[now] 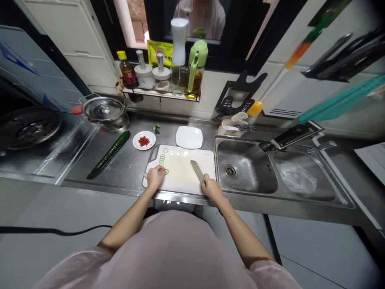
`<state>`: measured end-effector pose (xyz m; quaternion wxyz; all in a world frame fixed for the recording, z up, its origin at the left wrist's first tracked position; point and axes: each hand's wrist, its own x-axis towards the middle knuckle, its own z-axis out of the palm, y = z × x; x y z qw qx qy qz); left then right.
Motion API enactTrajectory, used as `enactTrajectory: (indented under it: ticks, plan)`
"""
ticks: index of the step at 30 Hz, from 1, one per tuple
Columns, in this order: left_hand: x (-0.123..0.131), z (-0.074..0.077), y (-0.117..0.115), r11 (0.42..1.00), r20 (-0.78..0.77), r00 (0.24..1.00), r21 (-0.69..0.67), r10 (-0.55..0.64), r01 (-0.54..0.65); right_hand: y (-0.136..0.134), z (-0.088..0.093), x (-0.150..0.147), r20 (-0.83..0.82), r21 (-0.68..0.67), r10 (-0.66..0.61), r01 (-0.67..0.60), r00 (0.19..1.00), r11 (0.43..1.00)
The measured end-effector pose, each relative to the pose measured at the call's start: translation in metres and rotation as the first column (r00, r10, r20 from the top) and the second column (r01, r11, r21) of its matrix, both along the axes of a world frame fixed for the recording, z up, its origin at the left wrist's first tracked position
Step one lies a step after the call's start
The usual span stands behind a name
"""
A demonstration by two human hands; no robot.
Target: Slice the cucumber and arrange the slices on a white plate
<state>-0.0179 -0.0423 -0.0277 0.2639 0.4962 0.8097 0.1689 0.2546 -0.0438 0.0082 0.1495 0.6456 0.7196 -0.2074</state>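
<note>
A white cutting board point(180, 186) with a grey edge lies on the steel counter. My right hand point(212, 187) is closed around the handle of a kitchen knife point(197, 170), its blade slanting over the board's right half. At the board's left side, my left hand point(155, 177) has its thumb and fingers pinched together at a thin cucumber slice point(166, 171). Just beyond these fingers runs a short row of overlapping cucumber slices point(162, 159), with one separate slice point(165, 150) at the far end.
Left of the board are a whole cucumber point(110, 154), a white plate of chopped red pieces point(135, 141) and a lidded steel pot point(116, 122). A square white plate point(189, 137) stands behind the board. The double sink point(246, 164) is to the right; seasoning bottles fill a wall rack point(168, 95).
</note>
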Motion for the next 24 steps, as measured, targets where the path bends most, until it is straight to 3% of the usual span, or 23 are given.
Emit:
enactTrajectory:
  ticks: [5,18,24]
  plan:
    - [-0.02,-0.002,0.004,0.999,-0.053,0.998,-0.021,0.041,-0.042,0.002,-0.001,-0.001,-0.002,-0.001,-0.001,0.001,1.0,1.0]
    - [-0.025,-0.003,0.01,0.999,-0.125,0.992,-0.027,0.027,-0.03,0.004,-0.004,-0.001,0.012,0.013,0.003,-0.003,1.0,1.0]
    - [-0.009,0.0,0.044,0.994,-0.073,0.993,0.053,0.095,-0.091,0.005,-0.001,-0.002,0.029,-0.002,0.013,-0.013,0.999,1.0]
